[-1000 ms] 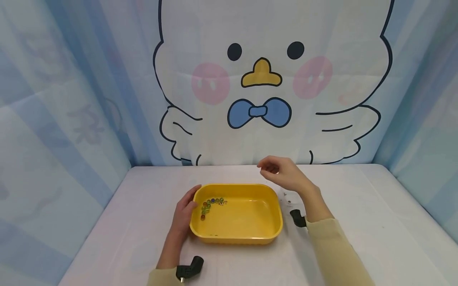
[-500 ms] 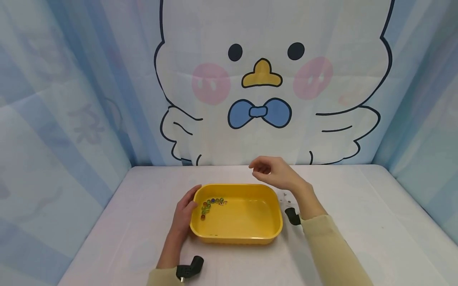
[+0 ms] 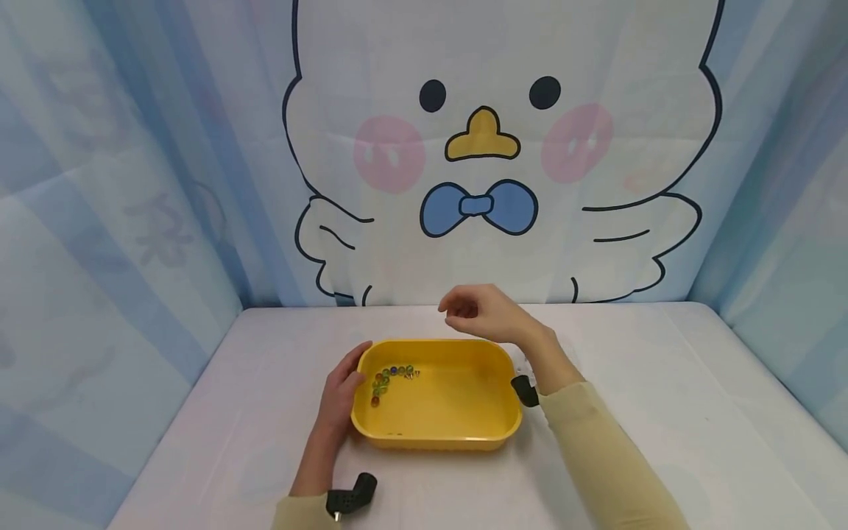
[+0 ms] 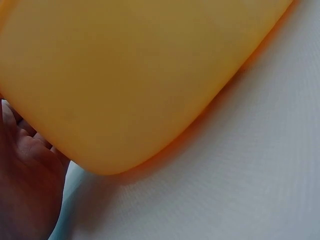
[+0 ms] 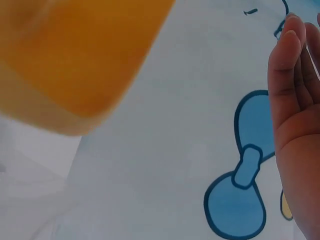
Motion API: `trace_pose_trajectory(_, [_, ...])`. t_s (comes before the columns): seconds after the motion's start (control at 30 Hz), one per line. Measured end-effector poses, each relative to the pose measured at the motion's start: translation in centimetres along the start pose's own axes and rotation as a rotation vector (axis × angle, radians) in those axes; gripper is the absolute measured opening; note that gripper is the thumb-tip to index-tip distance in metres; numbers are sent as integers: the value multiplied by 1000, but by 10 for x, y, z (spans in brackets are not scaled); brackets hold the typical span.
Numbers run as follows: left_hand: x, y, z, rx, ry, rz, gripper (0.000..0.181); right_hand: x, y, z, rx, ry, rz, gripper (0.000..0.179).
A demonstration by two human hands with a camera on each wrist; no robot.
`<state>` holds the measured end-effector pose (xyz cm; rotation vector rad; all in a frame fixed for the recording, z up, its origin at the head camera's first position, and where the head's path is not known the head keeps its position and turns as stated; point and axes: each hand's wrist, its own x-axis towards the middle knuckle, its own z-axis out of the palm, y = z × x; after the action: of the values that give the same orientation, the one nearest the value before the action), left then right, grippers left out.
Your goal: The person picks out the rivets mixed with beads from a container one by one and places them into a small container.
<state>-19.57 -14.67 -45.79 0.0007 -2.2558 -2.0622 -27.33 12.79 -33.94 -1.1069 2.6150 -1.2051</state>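
Observation:
A yellow plastic tray (image 3: 450,412) stands on the white table. My left hand (image 3: 340,390) grips its left side, thumb at the rim and fingers along the outer wall; the left wrist view shows the palm (image 4: 30,170) beside the tray wall. Glass marbles (image 3: 382,383), mostly green with some amber and one blue, lie along the tray's left and back left, with tiny gold pointed pieces (image 3: 412,375) beside them. My right hand (image 3: 490,313) hovers above the tray's back edge, fingers bent, thumb close to the index finger (image 5: 290,35). I cannot tell whether a tiny piece is between those fingertips.
A black wrist camera (image 3: 525,391) sits at the right wrist, overlapping the tray's right rim in the head view. Another wrist camera (image 3: 351,497) is on the left wrist. A curtain (image 3: 477,243) with a cartoon bird hangs behind the table.
My right hand has moved left, from beyond the tray's back right corner to above its back edge, fingers still bent. The left hand, tray and marbles stay put.

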Motion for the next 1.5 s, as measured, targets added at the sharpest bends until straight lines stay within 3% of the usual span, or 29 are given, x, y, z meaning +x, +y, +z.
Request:
trace_pose_trajectory(0.37, [0, 0, -1, -16, -4, -7, 56, 15, 0, 20, 62, -96, 4, 17])
trace_pose_trajectory(0.97, [1, -1, -2, -24, -4, -10, 56, 26, 8, 47, 54, -211, 56, 20])
trace_pose_trajectory(1.27, [1, -2, -1, -4, 3, -16, 57, 24, 12, 58, 21, -253, 40, 19])
trace_pose_trajectory(1.5, [2, -2, -1, -4, -2, -6, 57, 26, 9, 61, -31, -305, 74, 20])
